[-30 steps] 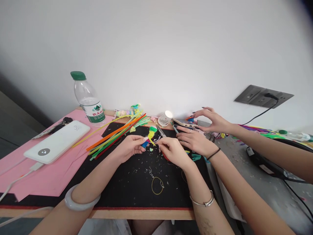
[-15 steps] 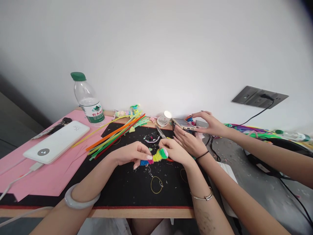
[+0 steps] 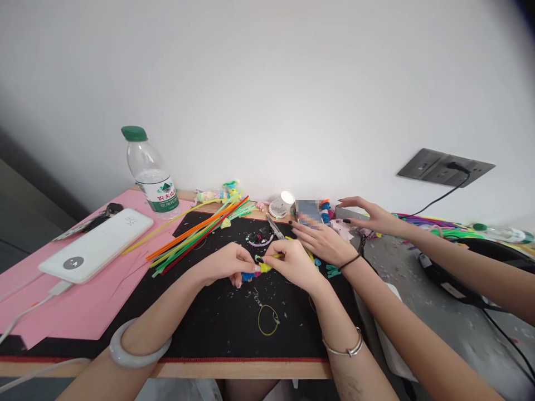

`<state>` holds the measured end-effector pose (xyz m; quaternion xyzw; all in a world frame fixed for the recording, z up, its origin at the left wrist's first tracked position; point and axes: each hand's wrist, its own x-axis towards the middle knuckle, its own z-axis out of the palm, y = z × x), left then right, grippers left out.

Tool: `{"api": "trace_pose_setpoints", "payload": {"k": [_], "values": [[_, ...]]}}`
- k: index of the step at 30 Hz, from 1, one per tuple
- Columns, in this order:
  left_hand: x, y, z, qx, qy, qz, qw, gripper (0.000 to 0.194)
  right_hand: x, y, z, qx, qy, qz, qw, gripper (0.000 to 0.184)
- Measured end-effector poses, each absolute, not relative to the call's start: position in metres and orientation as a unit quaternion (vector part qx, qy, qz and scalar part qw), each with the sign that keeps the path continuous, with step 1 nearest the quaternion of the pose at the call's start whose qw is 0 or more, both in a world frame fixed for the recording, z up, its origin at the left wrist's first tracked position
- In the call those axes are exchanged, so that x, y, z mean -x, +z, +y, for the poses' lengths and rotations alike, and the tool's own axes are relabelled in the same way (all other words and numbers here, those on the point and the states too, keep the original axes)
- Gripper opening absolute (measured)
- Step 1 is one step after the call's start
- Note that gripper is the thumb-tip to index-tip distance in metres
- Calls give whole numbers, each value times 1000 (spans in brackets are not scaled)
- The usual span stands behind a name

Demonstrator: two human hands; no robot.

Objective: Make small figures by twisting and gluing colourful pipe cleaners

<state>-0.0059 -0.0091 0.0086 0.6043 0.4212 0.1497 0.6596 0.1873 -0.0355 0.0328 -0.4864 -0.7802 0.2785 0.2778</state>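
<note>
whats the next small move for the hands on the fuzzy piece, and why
Probably a small twist of the yellow part with the right hand, while the left hand steadies the fuzzy piece. The left grips it by the blue and pink section and the right is at the yellow, so one side seems braced for turning the other.

One head-worn view here, looking forward and down, close over the table (image 3: 242, 370), wearer's hands (image 3: 295, 264) below centre, wall (image 3: 267, 100) filling the top.
</note>
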Motion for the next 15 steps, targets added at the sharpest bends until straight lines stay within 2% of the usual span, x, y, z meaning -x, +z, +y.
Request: {"api": "trace_pose_setpoints", "payload": {"k": [4, 7, 11, 15], "values": [[4, 10, -6, -532, 256, 487, 644, 31, -186, 33, -36, 474, 210, -797, 309, 18], [5, 11, -4, -471, 332, 476, 665, 29, -187, 32, -35, 473, 198, -793, 328, 18], [7, 9, -2, -419, 395, 399, 714, 26, -187, 28, -33, 477, 217, -779, 344, 18], [8, 10, -2, -406, 404, 349, 742, 23, -186, 27, -31, 473, 270, -762, 351, 18]]}}
